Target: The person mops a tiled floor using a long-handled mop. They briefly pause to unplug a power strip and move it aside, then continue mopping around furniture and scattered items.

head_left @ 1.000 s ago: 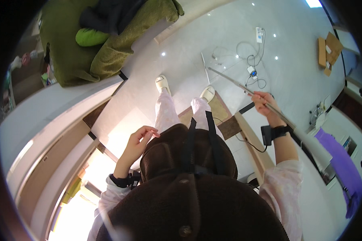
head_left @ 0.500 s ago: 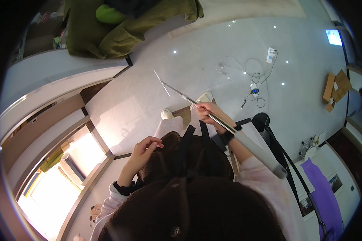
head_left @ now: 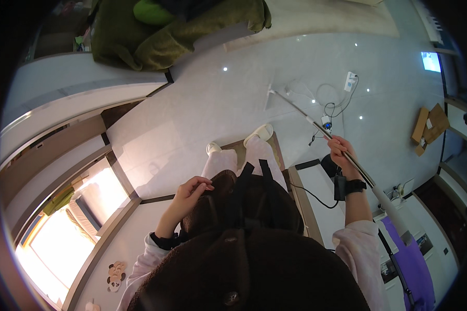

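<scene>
My right hand point(head_left: 342, 152) is closed around the pole of a long-handled floor squeegee point(head_left: 294, 107), right of my legs. Its pole runs from the thick grey grip beside my right forearm, away and to the left. At the far end a thin, pale crossbar point(head_left: 269, 93) meets the shiny floor beyond my feet. My left hand point(head_left: 189, 194) hovers empty in front of the brown garment on my body, its fingers loosely bent and the thumb close to them.
Cables and a white power strip point(head_left: 350, 81) lie on the floor near the squeegee's head. An opened cardboard box point(head_left: 429, 127) stands at the right. A green-covered seat point(head_left: 176, 44) is at the far left. My slippered feet point(head_left: 259, 133) rest near a small mat.
My right hand has swung outward to the right with the squeegee, and its crossbar has moved right toward the cables. My left hand has barely moved, its thumb now nearer its fingers.
</scene>
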Motion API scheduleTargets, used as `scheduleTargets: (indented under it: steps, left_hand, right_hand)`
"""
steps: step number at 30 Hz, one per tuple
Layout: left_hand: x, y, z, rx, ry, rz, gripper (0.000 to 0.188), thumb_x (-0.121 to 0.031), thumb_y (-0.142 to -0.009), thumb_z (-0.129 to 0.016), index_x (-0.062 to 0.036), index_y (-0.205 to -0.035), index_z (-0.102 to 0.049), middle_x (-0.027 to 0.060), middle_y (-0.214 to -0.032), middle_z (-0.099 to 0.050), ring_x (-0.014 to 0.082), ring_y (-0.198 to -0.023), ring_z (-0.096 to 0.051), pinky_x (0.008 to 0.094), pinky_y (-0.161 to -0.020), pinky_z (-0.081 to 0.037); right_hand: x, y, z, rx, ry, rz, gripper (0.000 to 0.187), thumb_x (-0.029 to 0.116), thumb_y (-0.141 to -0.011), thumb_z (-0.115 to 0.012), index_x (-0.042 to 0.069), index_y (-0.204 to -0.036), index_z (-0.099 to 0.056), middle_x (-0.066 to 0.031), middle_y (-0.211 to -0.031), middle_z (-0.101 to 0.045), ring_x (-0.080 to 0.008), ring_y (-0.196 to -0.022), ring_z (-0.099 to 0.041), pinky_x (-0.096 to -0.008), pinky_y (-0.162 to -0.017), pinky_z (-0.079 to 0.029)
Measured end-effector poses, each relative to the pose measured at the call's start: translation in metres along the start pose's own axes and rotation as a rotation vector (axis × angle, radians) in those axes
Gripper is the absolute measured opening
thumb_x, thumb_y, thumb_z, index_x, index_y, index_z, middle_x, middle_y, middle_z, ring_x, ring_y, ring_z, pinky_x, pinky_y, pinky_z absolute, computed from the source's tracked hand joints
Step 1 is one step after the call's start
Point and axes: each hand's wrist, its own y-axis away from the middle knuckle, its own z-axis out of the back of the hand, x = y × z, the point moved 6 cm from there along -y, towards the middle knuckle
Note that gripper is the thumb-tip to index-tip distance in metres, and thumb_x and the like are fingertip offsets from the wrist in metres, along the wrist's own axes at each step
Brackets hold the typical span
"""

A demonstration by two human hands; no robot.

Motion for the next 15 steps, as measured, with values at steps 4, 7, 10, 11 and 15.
scheduleTargets:
  steps: [4, 7, 10, 11, 15]
  left_hand:
    - [-0.009, -0.013, 0.008, 0.024, -0.024, -0.004, 0.022, -0.014, -0.101, -0.045, 0.0024, -0.11, -0.058, 0.0082, -0.097, -0.066, 0.0145, -0.097, -0.062, 0.0271, -0.089, -0.047]
    - [-0.023, -0.026, 0.021, 0.051, -0.051, -0.017, 0.022, -0.014, -0.101, -0.045, 0.0024, -0.11, -0.058, 0.0081, -0.098, -0.066, 0.0146, -0.097, -0.062, 0.0274, -0.089, -0.047]
    - [-0.041, -0.047, 0.037, 0.111, -0.079, -0.004, 0.022, -0.015, -0.101, -0.046, 0.0019, -0.109, -0.058, 0.0083, -0.097, -0.067, 0.0146, -0.097, -0.062, 0.0277, -0.089, -0.047]
    - [-0.048, -0.055, 0.043, 0.135, -0.106, -0.002, 0.022, -0.015, -0.101, -0.046, 0.0017, -0.109, -0.058, 0.0083, -0.097, -0.067, 0.0146, -0.097, -0.062, 0.0278, -0.089, -0.047]
    - [-0.084, -0.094, 0.079, 0.228, -0.201, -0.028, 0.023, -0.017, -0.101, -0.046, 0.0011, -0.109, -0.058, 0.0086, -0.097, -0.067, 0.0147, -0.097, -0.062, 0.0279, -0.09, -0.046]
  right_hand:
    - [-0.025, -0.006, -0.008, -0.004, 0.211, 0.021, 0.02, 0.011, -0.102, -0.035, -0.002, -0.095, -0.048, 0.003, -0.06, -0.037, -0.0025, -0.04, -0.032, -0.0192, -0.036, -0.022]
    - [-0.058, -0.038, -0.036, 0.194, 0.156, 0.045, 0.02, 0.011, -0.102, -0.034, 0.0, -0.092, -0.047, 0.0031, -0.057, -0.034, -0.0034, -0.039, -0.03, -0.0207, -0.035, -0.02]
    - [-0.075, -0.077, -0.075, 0.295, -0.294, 0.086, 0.012, 0.007, -0.1, -0.04, -0.004, -0.097, -0.044, 0.0026, -0.056, -0.033, -0.0061, -0.039, -0.03, -0.0229, -0.036, -0.021]
    - [-0.078, -0.094, -0.089, 0.277, -0.386, 0.142, 0.015, 0.007, -0.099, -0.041, -0.007, -0.104, -0.043, 0.0026, -0.057, -0.033, -0.006, -0.039, -0.03, -0.023, -0.036, -0.02]
    - [-0.09, -0.143, -0.156, 0.405, -0.742, 0.089, 0.033, 0.003, -0.098, -0.041, -0.015, -0.123, -0.031, 0.0022, -0.057, -0.033, -0.0068, -0.04, -0.031, -0.0224, -0.037, -0.02]
